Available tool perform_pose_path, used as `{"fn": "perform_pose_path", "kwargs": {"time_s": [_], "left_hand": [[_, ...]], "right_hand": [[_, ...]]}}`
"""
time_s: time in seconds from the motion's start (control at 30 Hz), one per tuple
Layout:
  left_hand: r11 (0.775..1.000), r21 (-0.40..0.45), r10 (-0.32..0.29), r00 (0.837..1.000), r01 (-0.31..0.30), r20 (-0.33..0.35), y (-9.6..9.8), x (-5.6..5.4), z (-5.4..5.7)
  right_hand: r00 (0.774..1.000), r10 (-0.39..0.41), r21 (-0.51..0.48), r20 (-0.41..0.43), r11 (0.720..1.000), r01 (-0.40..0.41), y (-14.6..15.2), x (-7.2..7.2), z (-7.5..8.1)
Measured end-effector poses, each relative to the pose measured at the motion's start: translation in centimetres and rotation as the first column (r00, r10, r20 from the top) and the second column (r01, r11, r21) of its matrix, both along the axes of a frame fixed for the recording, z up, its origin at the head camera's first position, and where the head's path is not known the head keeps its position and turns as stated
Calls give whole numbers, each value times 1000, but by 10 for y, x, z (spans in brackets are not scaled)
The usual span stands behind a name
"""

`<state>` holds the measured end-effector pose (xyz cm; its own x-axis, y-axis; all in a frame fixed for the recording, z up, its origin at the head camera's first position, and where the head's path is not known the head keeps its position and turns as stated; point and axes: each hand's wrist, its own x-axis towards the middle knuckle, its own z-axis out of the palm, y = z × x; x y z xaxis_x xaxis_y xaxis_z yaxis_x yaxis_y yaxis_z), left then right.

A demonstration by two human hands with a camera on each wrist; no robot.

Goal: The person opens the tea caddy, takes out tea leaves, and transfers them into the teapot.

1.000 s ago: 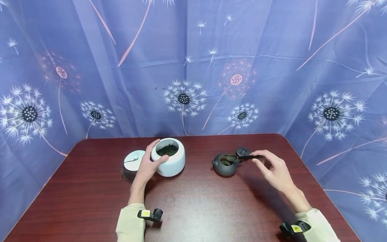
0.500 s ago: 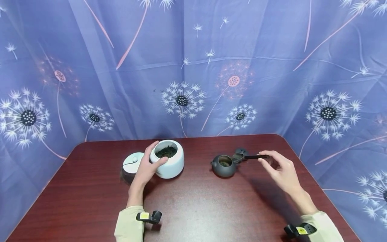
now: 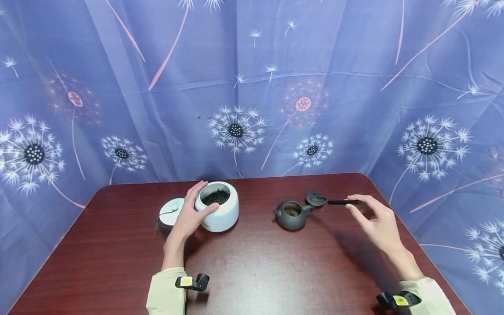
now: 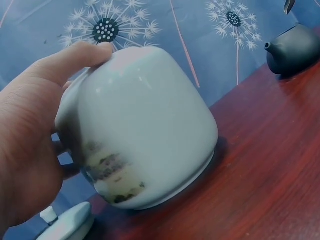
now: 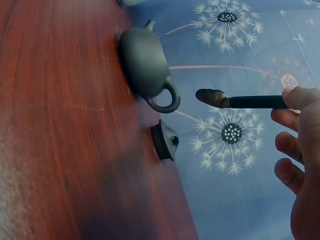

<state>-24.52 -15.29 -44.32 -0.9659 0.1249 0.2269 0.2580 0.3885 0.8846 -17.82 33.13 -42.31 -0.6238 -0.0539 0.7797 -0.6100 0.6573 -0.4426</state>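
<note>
My left hand [image 3: 192,216] grips the side of a white tea jar [image 3: 226,214], thumb at the rim and fingers round the far side. Dark tea leaves show inside the jar; the left wrist view shows a small painted picture low on its wall. My right hand [image 3: 378,221] pinches the dark handle of a tea scoop [image 5: 255,102] between thumb and fingertips. The scoop's head is held in the air, right of a dark teapot [image 3: 290,221] whose open top shows some leaves inside. In the right wrist view the scoop's bowl points toward the teapot's handle, apart from it.
The teapot's lid [image 5: 164,141] lies on the table behind the pot's handle. Left of the jar sits its white lid [image 3: 171,211], partly behind my left hand. A reddish-brown wooden table [image 3: 252,267] ends at a blue dandelion-print curtain [image 3: 271,87].
My right hand has drawn the scoop out from over the teapot's opening, moving it right, past the pot's handle. My left hand keeps its hold on the tea jar.
</note>
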Motion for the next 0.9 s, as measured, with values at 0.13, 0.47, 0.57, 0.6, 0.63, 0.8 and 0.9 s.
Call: {"fn": "perform_pose_path", "kwargs": {"time_s": [0.13,0.47,0.57,0.6,0.63,0.8,0.9], "left_hand": [[1000,-1,16,999,-16,-52,5,1,4],[995,87,77,962,-55,-262,33,4,20],[998,59,55,945,-37,-323,40,5,23],[998,49,43,937,-28,-346,42,6,24],[999,40,30,931,-17,-364,44,6,25],[999,14,-38,900,49,-433,56,9,28],[996,9,-76,893,90,-444,65,11,29]], "right_hand": [[999,-32,-11,-12,999,32,3,1,0],[999,-51,-51,-11,997,51,-9,20,21],[999,-52,-55,-17,997,51,-8,21,21],[998,-54,-54,-19,997,53,-7,20,21],[998,-58,-52,-19,997,57,-6,20,21],[997,-71,-48,-15,996,71,-4,22,22],[997,-72,-48,-15,996,72,-1,22,20]]}}
